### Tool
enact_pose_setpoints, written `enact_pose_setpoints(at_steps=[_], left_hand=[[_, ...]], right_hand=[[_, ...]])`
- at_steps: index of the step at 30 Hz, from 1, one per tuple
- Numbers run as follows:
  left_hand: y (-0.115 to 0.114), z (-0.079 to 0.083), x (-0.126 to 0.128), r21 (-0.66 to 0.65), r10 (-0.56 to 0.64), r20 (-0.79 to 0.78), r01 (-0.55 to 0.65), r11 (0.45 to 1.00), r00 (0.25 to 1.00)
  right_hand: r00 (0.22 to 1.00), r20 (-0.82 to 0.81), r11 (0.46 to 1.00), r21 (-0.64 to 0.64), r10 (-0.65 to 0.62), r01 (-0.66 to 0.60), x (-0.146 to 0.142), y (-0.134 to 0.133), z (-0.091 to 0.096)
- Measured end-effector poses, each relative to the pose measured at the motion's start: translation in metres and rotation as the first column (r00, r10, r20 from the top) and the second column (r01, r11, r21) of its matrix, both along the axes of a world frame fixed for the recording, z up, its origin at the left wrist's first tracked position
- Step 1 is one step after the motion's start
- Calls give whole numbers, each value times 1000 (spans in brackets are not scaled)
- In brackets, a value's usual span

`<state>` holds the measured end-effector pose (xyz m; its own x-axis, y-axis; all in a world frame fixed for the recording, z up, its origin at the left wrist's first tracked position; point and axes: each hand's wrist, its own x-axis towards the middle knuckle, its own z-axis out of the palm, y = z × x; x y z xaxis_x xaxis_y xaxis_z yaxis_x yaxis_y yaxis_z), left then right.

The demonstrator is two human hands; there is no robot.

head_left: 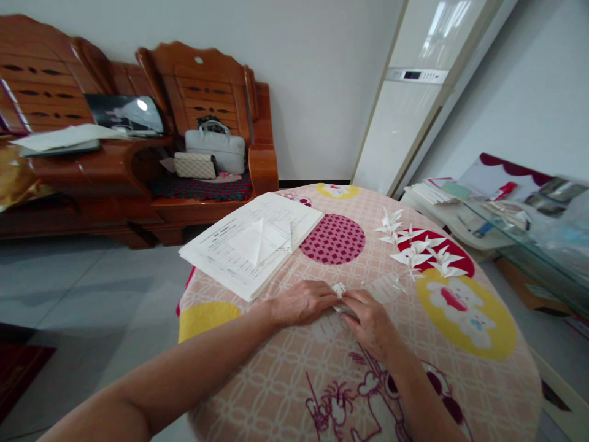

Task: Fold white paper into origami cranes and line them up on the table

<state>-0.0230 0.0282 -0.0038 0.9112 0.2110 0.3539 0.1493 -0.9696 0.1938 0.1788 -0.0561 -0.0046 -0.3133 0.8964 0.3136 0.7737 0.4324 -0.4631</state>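
Between my two hands, on the patterned tablecloth (285, 368), lies a small folded piece of paper (339, 288) with print on it. My left hand (306, 302) has its fingertips pressed on the paper's left side. From the right, my right hand (365, 314) pinches the same paper, and its fingers cover much of it. Several white paper cranes (416, 248) stand grouped at the table's right. A stack of printed sheets (221, 245) lies at the left, with a creased square of paper (262, 240) on top.
A wooden bench (197, 73) behind the table holds a grey handbag (221, 150) and a quilted purse (196, 166). A tall white air conditioner (396, 123) stands at the back. Beside the table's right edge is a glass-topped stand (543, 264) with papers and other items.
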Motion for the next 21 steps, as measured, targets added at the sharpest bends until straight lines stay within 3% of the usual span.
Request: enact_pose_setpoints(at_steps=[4, 11, 15, 18, 21], left_hand=[[5, -4, 6, -163, 136, 40, -127, 978, 990], [8, 3, 15, -425, 299, 78, -240, 873, 951], [5, 10, 16, -649, 434, 48, -303, 698, 899], [2, 11, 16, -790, 451, -37, -302, 533, 892], [3, 7, 19, -796, 477, -156, -396, 458, 865]], right_hand=[[999, 3, 997, 49, -53, 53, -1, 3, 0], [983, -47, 984, 10, -177, 177, -1, 10, 7], [925, -290, 968, -134, -244, 213, -1, 9, 15], [802, -496, 921, -353, -334, 165, -2, 8, 17], [706, -536, 841, -517, -462, 158, -2, 9, 13]])
